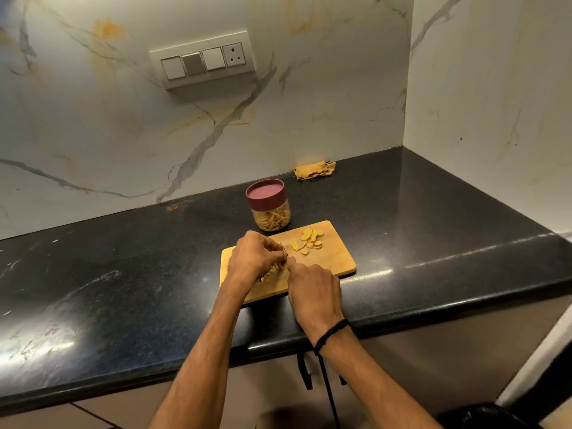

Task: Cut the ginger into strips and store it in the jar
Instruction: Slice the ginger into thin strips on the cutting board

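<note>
Wooden chopping board (337, 258) lies on the black counter (123, 274). On it the left hand (257, 257) curls its fingers down over ginger strips (274, 270). Just beyond the board stands the jar (270, 219), maroon lid (265, 193) on, with strips inside. The knife (284, 247) blade meets those fingertips, its handle wrapped tightly in the right hand (312, 292). Ginger slices (312, 238) lie uncut at far right.

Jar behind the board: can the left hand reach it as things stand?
Probably yes: the jar stands just beyond the left hand with nothing between, though that hand is busy steadying ginger.
</note>
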Demonstrator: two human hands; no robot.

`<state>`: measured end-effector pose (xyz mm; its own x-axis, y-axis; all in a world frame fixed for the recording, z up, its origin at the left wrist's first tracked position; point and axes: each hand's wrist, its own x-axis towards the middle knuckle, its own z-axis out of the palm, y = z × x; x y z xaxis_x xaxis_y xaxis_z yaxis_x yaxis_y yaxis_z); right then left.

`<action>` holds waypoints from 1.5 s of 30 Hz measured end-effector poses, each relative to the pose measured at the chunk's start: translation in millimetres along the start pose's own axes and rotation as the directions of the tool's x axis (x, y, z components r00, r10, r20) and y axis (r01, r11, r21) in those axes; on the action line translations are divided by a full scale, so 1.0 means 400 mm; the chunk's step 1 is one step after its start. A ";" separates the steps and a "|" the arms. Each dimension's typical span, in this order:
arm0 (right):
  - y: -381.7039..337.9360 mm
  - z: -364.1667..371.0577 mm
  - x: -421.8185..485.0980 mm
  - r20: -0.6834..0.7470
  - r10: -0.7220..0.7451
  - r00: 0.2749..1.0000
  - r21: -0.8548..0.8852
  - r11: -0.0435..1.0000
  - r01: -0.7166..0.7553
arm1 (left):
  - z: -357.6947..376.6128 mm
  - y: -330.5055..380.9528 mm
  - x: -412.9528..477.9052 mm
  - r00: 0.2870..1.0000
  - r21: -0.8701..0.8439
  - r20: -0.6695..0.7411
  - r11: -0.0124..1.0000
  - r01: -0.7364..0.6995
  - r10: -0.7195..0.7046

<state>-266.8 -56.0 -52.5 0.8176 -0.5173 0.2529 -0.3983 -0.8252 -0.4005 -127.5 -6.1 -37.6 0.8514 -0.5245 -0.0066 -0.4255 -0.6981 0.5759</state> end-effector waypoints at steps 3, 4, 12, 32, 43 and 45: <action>-0.002 0.000 -0.013 0.029 -0.004 1.000 -0.050 0.999 0.006 | 0.001 0.001 0.000 1.000 0.004 -0.002 1.000 0.009 -0.009; -0.002 0.000 -0.022 0.040 -0.006 0.999 -0.056 0.998 0.008 | 0.001 0.000 0.000 1.000 0.006 -0.002 1.000 0.010 -0.010; 0.044 -0.027 -0.074 -0.016 0.005 1.000 0.092 0.996 -0.003 | -0.001 0.002 -0.006 1.000 0.023 0.003 1.000 0.010 -0.010; 0.054 -0.016 -0.034 -0.041 0.071 0.997 0.253 0.966 -0.058 | 0.006 -0.005 -0.008 1.000 0.012 -0.027 1.000 0.002 -0.001; 0.038 0.003 -0.002 -0.060 0.030 0.998 0.225 0.974 -0.016 | 0.006 -0.010 -0.008 0.999 0.024 -0.031 1.000 -0.014 0.015; 0.037 0.003 -0.003 -0.069 0.027 0.997 0.222 0.975 -0.011 | 0.005 -0.010 -0.007 0.999 0.021 -0.027 1.000 -0.017 0.018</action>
<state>-273.3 -67.4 -60.0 0.7757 -0.5540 0.3022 -0.3053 -0.7486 -0.5886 -129.0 -2.8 -41.5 0.8517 -0.5234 0.0262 -0.4468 -0.6990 0.5583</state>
